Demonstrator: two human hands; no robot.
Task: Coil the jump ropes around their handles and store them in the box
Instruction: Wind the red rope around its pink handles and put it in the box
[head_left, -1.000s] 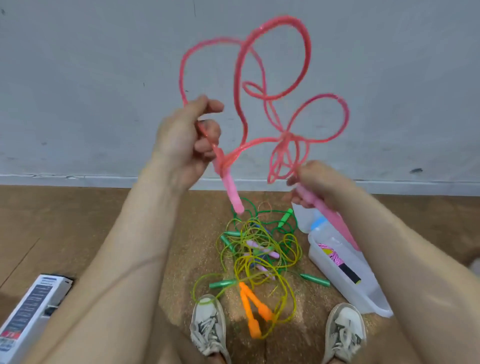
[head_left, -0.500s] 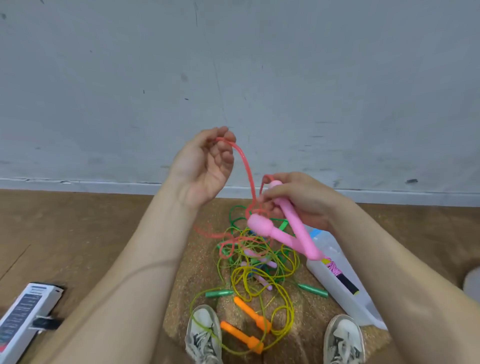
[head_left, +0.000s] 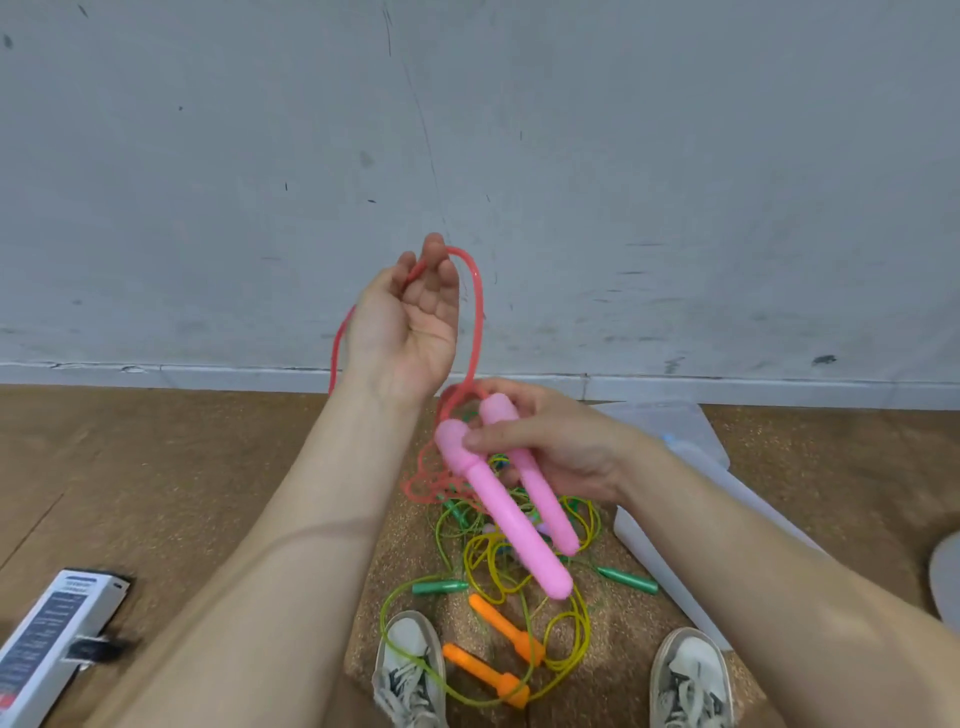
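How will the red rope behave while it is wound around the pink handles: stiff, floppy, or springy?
Probably floppy yet springy: the red rope arches in a smooth loop from the left hand to the pink handles in the right hand, without sharp kinks. It seems light, since a loose grip holds it up.

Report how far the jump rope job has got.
Done: nothing visibly stored; the right arm hides most of the clear box. In hand: the right hand grips both pink handles, and the left hand holds their red cord up, not yet coiled. Left: the tangled pile of ropes on the floor.
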